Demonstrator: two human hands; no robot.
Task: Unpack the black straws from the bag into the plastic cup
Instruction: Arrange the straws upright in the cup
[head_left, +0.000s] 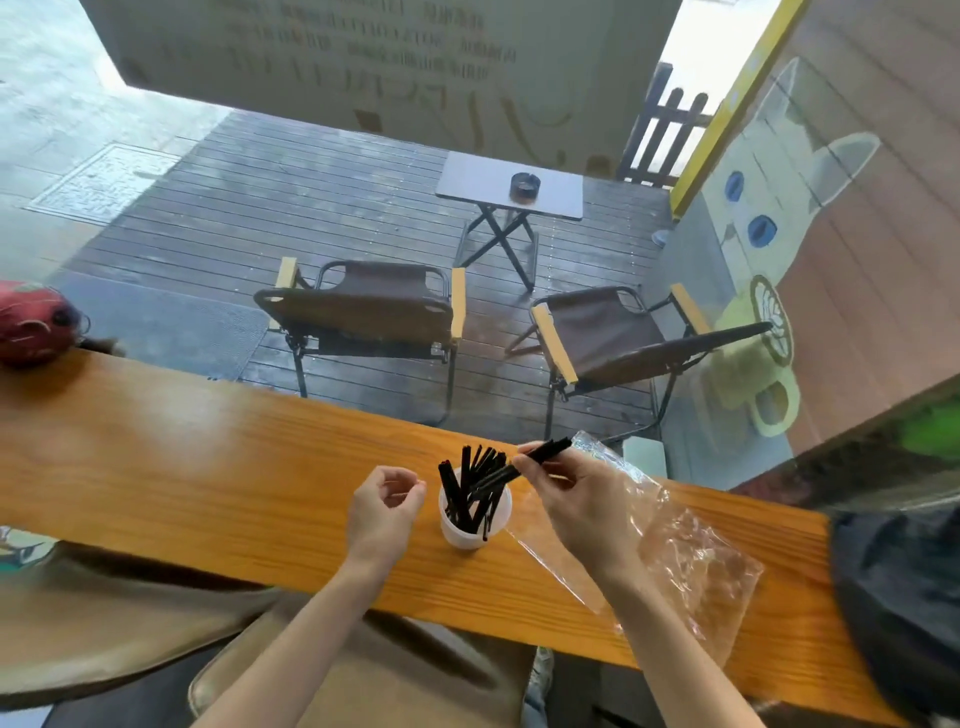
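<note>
A white plastic cup stands on the wooden counter and holds several black straws leaning in different directions. My right hand pinches a small bunch of black straws slanting down toward the cup's mouth. The clear plastic bag lies flat on the counter, under and to the right of that hand. My left hand hovers just left of the cup, fingers curled but apart, holding nothing.
A red helmet-like object rests at the counter's far left end. A dark bag sits at the right end. Beyond the glass are two folding chairs and a small folding table on a deck.
</note>
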